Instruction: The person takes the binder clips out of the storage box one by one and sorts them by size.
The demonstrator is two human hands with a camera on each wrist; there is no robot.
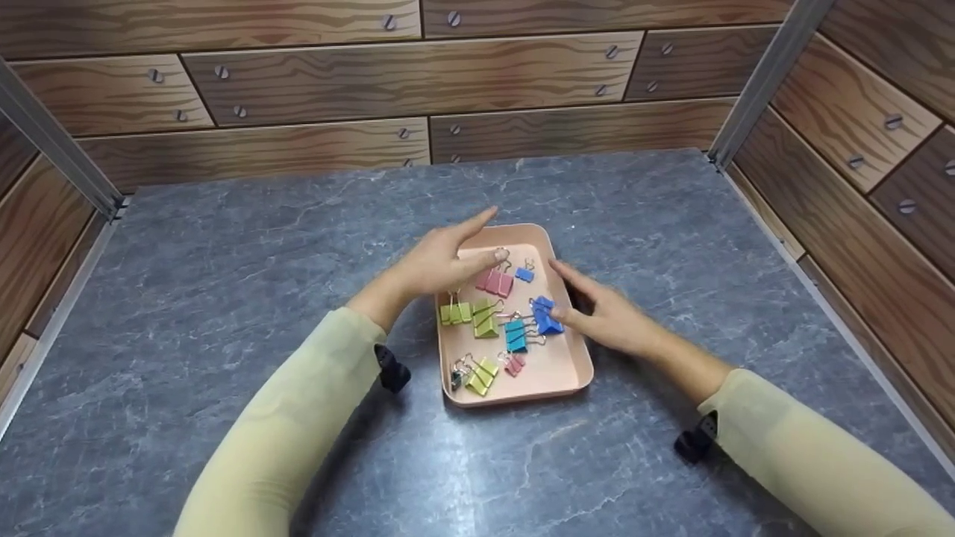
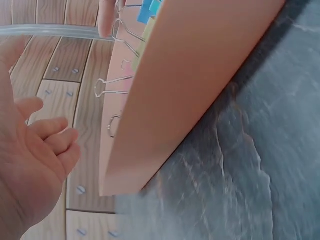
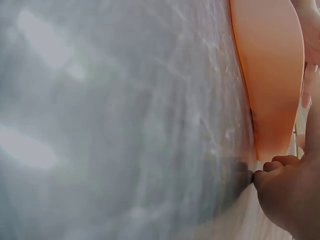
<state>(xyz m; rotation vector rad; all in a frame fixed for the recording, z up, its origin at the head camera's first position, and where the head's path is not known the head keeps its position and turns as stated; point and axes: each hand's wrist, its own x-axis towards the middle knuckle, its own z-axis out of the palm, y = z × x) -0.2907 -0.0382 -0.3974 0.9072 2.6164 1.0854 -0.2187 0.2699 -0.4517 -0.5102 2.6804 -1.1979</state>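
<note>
A shallow peach tray [image 1: 520, 397] holds several binder clips. Pink [image 1: 495, 283] and small blue clips [image 1: 525, 275] lie toward its far end. Two green clips [image 1: 485, 322] sit at the left, beside a teal clip [image 1: 515, 337] and a larger blue clip [image 1: 548, 319]. Nearest me are a yellow-green clip [image 1: 483, 378], a small pink clip [image 1: 514, 365] and a small dark clip [image 1: 456, 380]. My left hand [image 1: 433, 261] hovers over the far left rim, fingers spread. At the right wall, my right hand [image 1: 615, 319] has its fingers relaxed, thumb overlapping the larger blue clip.
The tray stands on a grey marbled tabletop [image 1: 246, 268]. Wood-patterned panels [image 1: 418, 82] enclose the back and sides, with metal posts [image 1: 768, 82] at the corners. Dark bands [image 1: 392, 369] are worn at both wrists.
</note>
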